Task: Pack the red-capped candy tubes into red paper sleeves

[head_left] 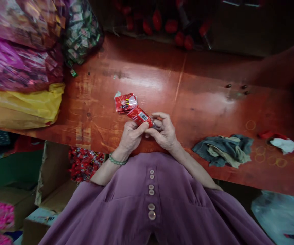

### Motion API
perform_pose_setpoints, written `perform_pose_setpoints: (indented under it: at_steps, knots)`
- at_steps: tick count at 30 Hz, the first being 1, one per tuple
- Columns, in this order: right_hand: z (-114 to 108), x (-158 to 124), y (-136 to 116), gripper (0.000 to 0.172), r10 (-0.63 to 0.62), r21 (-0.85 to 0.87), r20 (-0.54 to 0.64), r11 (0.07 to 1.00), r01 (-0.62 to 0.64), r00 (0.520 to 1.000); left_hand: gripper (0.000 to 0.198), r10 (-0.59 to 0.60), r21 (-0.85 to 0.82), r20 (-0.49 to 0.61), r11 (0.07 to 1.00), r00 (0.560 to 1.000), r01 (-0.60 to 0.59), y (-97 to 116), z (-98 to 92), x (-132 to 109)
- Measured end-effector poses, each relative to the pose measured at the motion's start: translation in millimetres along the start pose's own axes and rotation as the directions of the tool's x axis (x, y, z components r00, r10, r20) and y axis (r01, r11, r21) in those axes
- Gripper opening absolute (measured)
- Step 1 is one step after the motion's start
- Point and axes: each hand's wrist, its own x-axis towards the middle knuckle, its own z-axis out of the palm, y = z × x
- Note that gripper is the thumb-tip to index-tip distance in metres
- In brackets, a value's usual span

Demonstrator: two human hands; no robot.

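Between my two hands is a small red printed packet (139,115) with a white barcode label, tilted above the table's front edge. My left hand (132,135) is closed on its lower side, the thumb lying along it. The fingers of my right hand (165,132) pinch the packet's right end, where a clear, shiny bit shows; what exactly they grip there is partly hidden. Just beyond, a small stack of red printed packets (125,102) lies on the red-brown table (157,81), close to the far end of the held one.
Bulging bags of small packets (38,68) and a yellow bag (27,105) crowd the left. To the right lie grey-green cloths (224,149), a white-and-red scrap (284,144) and several rubber bands (260,157). A cardboard box (53,170) with red packets stands below left. Another person's arm (293,59) reaches in at right.
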Motion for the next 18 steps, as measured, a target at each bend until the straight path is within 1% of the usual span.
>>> perform_pose_setpoints:
  at_steps: [4, 6, 8, 9, 10, 11, 12, 13, 14, 15, 16, 17, 18]
  knots:
    - [0, -1, 4, 0.047, 0.008, -0.021, 0.056, 1.000, -0.006, 0.998, 0.037, -0.069, -0.018, 0.012, 0.997, 0.998, 0.069, -4, -2.0, -8]
    - [5, 0, 4, 0.047, -0.033, -0.066, 0.046, 0.997, 0.036, 0.998, 0.038, -0.078, -0.019, -0.005, 0.997, 0.997, 0.078, -2, -5.0, -13]
    - [11, 1, 0, 0.048, -0.065, -0.130, 0.085, 0.989, 0.076, 0.994, 0.038, -0.073, 0.019, -0.020, 0.997, 0.997, 0.073, 3, -11.6, -22]
    - [13, 1, -3, 0.049, -0.071, -0.154, 0.155, 0.984, 0.095, 0.985, 0.038, -0.068, 0.060, -0.024, 0.996, 0.997, 0.069, 6, -17.0, -28]
    - [16, 3, -8, 0.050, -0.068, -0.173, 0.259, 0.978, 0.116, 0.963, 0.038, -0.056, 0.112, -0.030, 0.992, 0.998, 0.059, 11, -24.2, -37]
    - [17, 5, -12, 0.050, -0.065, -0.198, 0.364, 0.969, 0.146, 0.929, 0.038, -0.037, 0.176, -0.047, 0.983, 0.998, 0.045, 16, -33.8, -47]
    - [18, 8, -17, 0.049, -0.070, -0.237, 0.438, 0.953, 0.190, 0.896, 0.037, -0.005, 0.245, -0.080, 0.969, 0.997, 0.025, 23, -45.8, -60]
    - [17, 12, -21, 0.047, -0.081, -0.296, 0.466, 0.924, 0.242, 0.881, 0.037, 0.039, 0.327, -0.130, 0.945, 0.991, 0.006, 30, -60.5, -74]
    - [16, 18, -23, 0.043, -0.103, -0.378, 0.456, 0.877, 0.297, 0.884, 0.035, 0.078, 0.430, -0.195, 0.903, 0.978, 0.014, 38, -77.6, -91]
    - [14, 25, -25, 0.040, -0.134, -0.476, 0.416, 0.811, 0.341, 0.899, 0.033, 0.110, 0.560, -0.255, 0.827, 0.961, 0.054, 46, -96.6, -108]
    - [12, 33, -25, 0.037, -0.168, -0.576, 0.367, 0.732, 0.365, 0.915, 0.034, 0.162, 0.695, -0.290, 0.713, 0.943, 0.091, 55, -116.6, -124]
    - [10, 42, -24, 0.035, -0.197, -0.659, 0.336, 0.649, 0.379, 0.921, 0.033, 0.193, 0.814, -0.295, 0.563, 0.936, 0.141, 64, -136.5, -140]
    - [9, 50, -21, 0.036, -0.206, -0.721, 0.335, 0.572, 0.391, 0.919, 0.031, 0.200, 0.908, -0.270, 0.380, 0.942, 0.180, 72, -154.7, -153]
